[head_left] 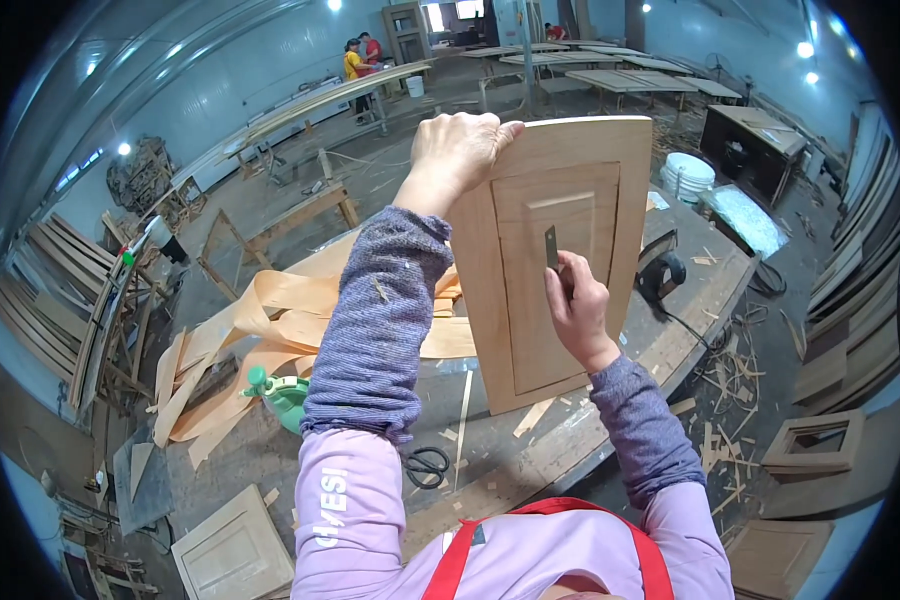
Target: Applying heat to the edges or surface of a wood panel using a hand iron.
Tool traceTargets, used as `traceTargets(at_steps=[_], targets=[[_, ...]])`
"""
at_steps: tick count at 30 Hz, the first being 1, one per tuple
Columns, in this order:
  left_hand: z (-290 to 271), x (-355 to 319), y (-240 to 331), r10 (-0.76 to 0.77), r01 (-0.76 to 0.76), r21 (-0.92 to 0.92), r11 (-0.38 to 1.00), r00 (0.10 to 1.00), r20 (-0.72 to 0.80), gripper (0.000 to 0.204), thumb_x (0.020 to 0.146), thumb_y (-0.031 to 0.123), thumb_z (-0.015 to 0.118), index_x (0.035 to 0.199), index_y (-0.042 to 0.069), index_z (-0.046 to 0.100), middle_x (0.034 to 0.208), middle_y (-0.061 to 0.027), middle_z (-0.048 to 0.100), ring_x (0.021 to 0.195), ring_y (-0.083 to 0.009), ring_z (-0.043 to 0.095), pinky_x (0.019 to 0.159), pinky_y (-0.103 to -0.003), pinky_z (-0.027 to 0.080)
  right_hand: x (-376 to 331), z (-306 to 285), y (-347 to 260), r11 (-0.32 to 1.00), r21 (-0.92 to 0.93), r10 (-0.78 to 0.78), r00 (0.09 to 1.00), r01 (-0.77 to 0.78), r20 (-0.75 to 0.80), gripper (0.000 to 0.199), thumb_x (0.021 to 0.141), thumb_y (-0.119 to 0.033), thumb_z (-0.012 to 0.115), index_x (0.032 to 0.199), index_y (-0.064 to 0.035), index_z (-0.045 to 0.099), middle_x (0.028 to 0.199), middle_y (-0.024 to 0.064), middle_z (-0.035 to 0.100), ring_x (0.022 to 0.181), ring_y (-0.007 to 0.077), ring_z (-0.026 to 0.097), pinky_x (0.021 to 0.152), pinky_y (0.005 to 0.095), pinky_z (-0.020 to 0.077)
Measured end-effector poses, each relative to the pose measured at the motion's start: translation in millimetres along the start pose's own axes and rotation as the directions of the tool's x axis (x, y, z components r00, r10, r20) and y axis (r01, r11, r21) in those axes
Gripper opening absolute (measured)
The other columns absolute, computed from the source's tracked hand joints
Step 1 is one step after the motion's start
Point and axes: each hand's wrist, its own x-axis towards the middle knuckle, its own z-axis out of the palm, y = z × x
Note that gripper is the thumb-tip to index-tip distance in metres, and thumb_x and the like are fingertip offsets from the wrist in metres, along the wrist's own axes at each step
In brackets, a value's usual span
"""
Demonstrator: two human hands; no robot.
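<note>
A pale wooden cabinet door (567, 187) with a raised panel stands upright on the workbench (530, 470), tilted a little. My left hand (460, 150) is wrapped over its top left corner, and the door hides some of the fingers. In front of the panel, my right hand (578, 305) is closed on a thin, flat metal blade (551, 246) that points upward. Whether the blade touches the panel I cannot tell. Long veneer strips (260, 310) curl across the bench to the left, behind a green spray bottle (286, 398). Black-handled scissors (427, 467) lie near my left sleeve.
Right of the door sits a dark corded tool (660, 270), its cable hanging over the bench edge. Wood scraps (735, 400) litter the floor there. White buckets (687, 176) stand beyond. More panels (232, 545) lean at lower left. Two people (360, 62) work far back.
</note>
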Motion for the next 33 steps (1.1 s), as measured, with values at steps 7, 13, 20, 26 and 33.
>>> traceTargets(at_steps=[7,13,20,26,33], targets=[[26,15,-19,-0.027,0.023,-0.05,0.998,0.997,-0.078,0.057,0.099,0.062,0.038,0.089,0.015,0.07,0.085,-0.0127,0.073,0.083,-0.0349,0.07,0.071,-0.046,0.055,32,35,25,0.993,-0.037,-0.113,0.993,0.112,-0.033,0.02,0.091,-0.001,0.065,0.11,-0.0003,0.059,0.066,0.0098,0.056,0.052,0.019,0.056,0.051,0.031,0.0449],[43,25,-29,-0.048,0.043,-0.053,0.998,0.995,-0.085,0.057,0.098,0.062,0.039,0.088,0.016,0.07,0.084,-0.0132,0.072,0.083,-0.0349,0.07,0.07,-0.046,0.056,45,56,42,0.982,-0.079,-0.173,0.985,0.17,-0.027,0.022,0.09,-0.002,0.065,0.112,-0.0011,0.059,0.064,0.0111,0.057,0.052,0.0235,0.058,0.051,0.0342,0.0458],[50,28,-32,-0.047,0.041,-0.052,0.998,0.993,-0.11,0.057,0.098,0.063,0.039,0.085,0.017,0.07,0.081,-0.013,0.072,0.081,-0.0346,0.07,0.068,-0.045,0.056,55,66,51,0.976,-0.139,-0.165,0.986,0.165,0.01,0.022,0.089,-0.003,0.064,0.111,-0.0014,0.06,0.071,0.0144,0.063,0.059,0.0315,0.063,0.055,0.0401,0.0499],[50,27,-34,-0.052,0.047,-0.046,0.998,0.992,-0.112,0.059,0.098,0.064,0.038,0.084,0.016,0.071,0.08,-0.0117,0.072,0.079,-0.0334,0.071,0.067,-0.044,0.056,59,69,48,0.961,-0.152,-0.235,0.972,0.232,-0.008,0.021,0.09,-0.002,0.063,0.11,-0.002,0.06,0.066,0.0126,0.059,0.056,0.0294,0.06,0.053,0.0393,0.0472],[48,27,-32,-0.045,0.04,-0.052,0.998,0.994,-0.099,0.06,0.098,0.064,0.037,0.084,0.017,0.071,0.081,-0.0109,0.073,0.08,-0.0325,0.071,0.068,-0.044,0.056,60,71,51,0.945,-0.174,-0.283,0.959,0.276,-0.02,0.019,0.09,0.0,0.063,0.109,-0.0018,0.061,0.066,0.0133,0.059,0.054,0.0294,0.061,0.052,0.0389,0.0469]])
